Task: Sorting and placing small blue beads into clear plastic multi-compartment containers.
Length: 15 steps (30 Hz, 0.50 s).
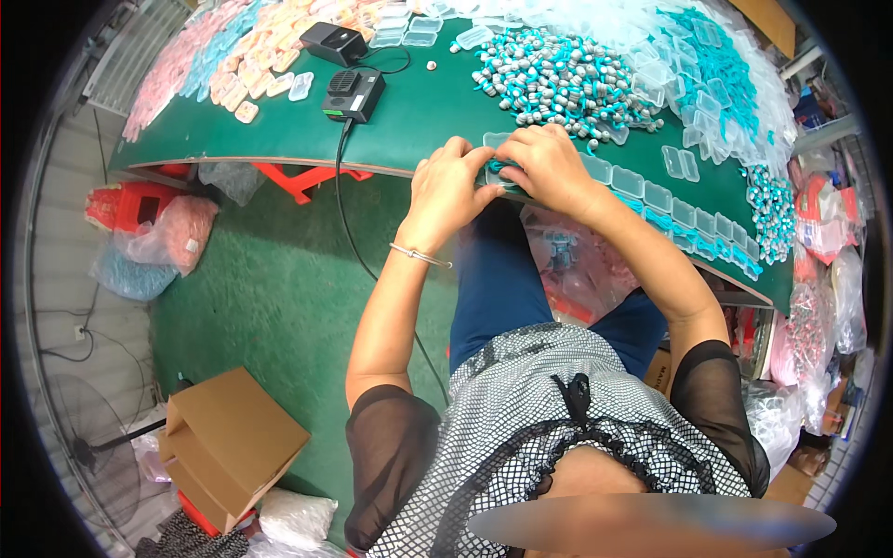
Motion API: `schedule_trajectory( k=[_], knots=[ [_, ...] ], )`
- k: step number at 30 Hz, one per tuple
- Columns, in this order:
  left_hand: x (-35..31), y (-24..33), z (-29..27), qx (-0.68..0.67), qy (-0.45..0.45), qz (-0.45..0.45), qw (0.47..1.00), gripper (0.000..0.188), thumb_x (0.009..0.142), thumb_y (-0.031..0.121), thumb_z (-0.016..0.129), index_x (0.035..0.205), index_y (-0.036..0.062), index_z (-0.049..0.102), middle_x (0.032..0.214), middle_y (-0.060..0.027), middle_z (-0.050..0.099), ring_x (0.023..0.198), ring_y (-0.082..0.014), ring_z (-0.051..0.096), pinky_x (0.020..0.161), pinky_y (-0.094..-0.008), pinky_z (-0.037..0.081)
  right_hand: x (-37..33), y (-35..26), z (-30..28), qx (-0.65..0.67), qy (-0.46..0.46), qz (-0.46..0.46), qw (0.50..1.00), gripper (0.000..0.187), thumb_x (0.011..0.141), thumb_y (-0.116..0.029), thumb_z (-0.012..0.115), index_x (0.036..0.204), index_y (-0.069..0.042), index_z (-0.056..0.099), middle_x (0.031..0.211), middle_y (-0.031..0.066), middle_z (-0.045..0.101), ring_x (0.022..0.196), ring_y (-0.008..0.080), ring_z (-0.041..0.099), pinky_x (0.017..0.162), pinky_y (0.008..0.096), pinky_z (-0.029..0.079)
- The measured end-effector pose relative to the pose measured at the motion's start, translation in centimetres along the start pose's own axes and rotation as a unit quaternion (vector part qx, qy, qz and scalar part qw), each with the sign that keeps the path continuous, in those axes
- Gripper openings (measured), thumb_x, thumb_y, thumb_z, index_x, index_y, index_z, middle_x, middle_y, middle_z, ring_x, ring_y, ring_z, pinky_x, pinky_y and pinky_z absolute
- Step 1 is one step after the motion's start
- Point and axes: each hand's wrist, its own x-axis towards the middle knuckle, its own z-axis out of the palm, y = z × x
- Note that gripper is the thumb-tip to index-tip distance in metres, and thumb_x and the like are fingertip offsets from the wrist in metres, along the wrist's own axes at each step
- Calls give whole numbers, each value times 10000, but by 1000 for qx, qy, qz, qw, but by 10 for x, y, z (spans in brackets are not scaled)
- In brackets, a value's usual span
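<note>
At the table's front edge both hands meet over a small clear plastic case (495, 140) with teal pieces in it. My left hand (448, 189) grips the case's left side between thumb and fingers. My right hand (549, 166) bends over the case from the right, its fingertips closed at the teal pieces; what exactly they pinch is hidden. To the right, a row of open clear cases (657, 196) lies along the edge, with teal pieces (688, 237) in their near halves. Just beyond my hands is a heap of small teal and silver-grey pieces (567, 88).
Clear cases and bags (642, 37) pile up at the back right. Two black devices (353, 95) stand left of centre, a cable (342, 205) hanging over the edge. Orange-tinted cases (251, 70) lie farther left. A cardboard box (237, 442) stands on the floor.
</note>
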Motion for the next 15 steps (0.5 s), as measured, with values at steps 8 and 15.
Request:
schedule_trajectory(
  k=[8, 15],
  knots=[
    [24, -5, -14, -91, 26, -25, 995, 389, 772, 260, 739, 1122, 107, 664, 996, -117, 620, 905, -302, 633, 770, -412, 505, -13, 8, -37, 63, 91, 31, 993, 174, 792, -201, 693, 943, -115, 677, 939, 47, 664, 910, 250, 631, 778, 407, 443],
    [90, 6, 20, -24, 54, 45, 997, 191, 781, 205, 718, 946, 109, 721, 948, -86, 669, 902, -308, 647, 763, -429, 511, -68, 31, -88, 146, 121, 152, 970, 77, 821, -73, 652, 881, -37, 683, 829, 107, 666, 730, 240, 645, 647, 332, 504]
  ],
)
